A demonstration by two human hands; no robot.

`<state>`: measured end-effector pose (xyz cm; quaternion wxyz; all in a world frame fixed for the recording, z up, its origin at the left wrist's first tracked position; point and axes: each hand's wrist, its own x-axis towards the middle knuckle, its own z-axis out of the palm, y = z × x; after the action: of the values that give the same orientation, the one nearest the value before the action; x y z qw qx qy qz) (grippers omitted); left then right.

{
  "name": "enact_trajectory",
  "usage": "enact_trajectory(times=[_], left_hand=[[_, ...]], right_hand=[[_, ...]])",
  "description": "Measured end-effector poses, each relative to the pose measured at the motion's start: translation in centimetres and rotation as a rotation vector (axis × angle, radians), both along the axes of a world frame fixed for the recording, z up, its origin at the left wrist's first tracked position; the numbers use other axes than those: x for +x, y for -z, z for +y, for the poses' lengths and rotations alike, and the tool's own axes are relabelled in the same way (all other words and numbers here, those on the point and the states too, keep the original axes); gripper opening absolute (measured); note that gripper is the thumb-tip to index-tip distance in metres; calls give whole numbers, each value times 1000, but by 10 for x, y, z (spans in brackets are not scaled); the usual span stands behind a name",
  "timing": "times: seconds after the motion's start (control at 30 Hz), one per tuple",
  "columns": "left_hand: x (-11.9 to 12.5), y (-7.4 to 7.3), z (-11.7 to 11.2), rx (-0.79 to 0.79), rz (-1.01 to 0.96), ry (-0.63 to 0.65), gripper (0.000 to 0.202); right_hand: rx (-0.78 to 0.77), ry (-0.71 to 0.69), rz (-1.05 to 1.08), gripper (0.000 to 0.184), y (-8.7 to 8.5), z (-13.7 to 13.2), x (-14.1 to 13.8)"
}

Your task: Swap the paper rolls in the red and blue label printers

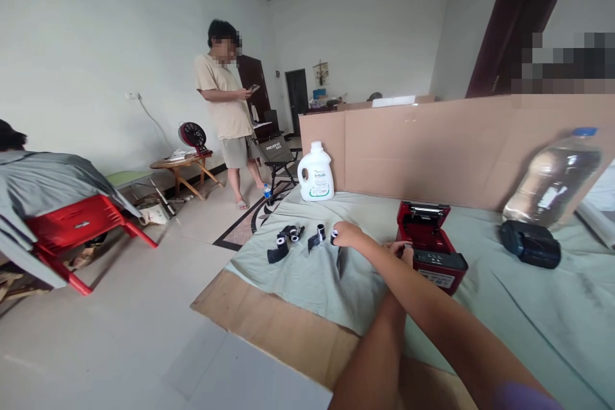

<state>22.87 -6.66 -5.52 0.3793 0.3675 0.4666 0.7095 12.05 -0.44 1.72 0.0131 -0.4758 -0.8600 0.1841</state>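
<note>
My right arm crosses over my left. My right hand [348,235] is closed on a small roll of black ribbon with a white core [334,238], just above the cloth. My left hand [402,252] is closed against the left side of a red-and-black label printer [439,262], its fingers partly hidden. The printer's lid [423,214] stands raised. Left of my right hand, another black roll with a white core [321,232] stands on the cloth with a strip trailing from it. Several more black rolls [281,245] lie further left.
A pale green cloth [485,320] covers the table [269,314]. At its back stand a white detergent jug [316,173] and a cardboard panel [408,147]. To the right are a large clear bottle [552,179] and a black device [530,245]. Beyond, a person [225,109] stands; another sits on a red chair [81,230].
</note>
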Motion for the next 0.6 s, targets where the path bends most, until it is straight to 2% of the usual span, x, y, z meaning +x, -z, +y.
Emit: enact_trajectory(times=[0.1,0.2,0.27,0.4,0.5,0.6], left_hand=[[1,3,3,26,-39,34,17],[3,6,7,10,-122,88,17],[3,7,9,11,-144,69,17],[3,7,8,-3,-100,12,16],[2,5,5,-5,-135,45,19],[2,6,4,20,-222,66,30]], right_hand=[[13,1,183,23,-6,-3,21],[11,2,373,24,-17,-4,48],[-58,27,585,24,-23,-6,69],[-264,175,1034,27,-33,-14,110],[-356,239,1212,32,-40,-21,139],[-417,244,1308,31,-45,-27,161]])
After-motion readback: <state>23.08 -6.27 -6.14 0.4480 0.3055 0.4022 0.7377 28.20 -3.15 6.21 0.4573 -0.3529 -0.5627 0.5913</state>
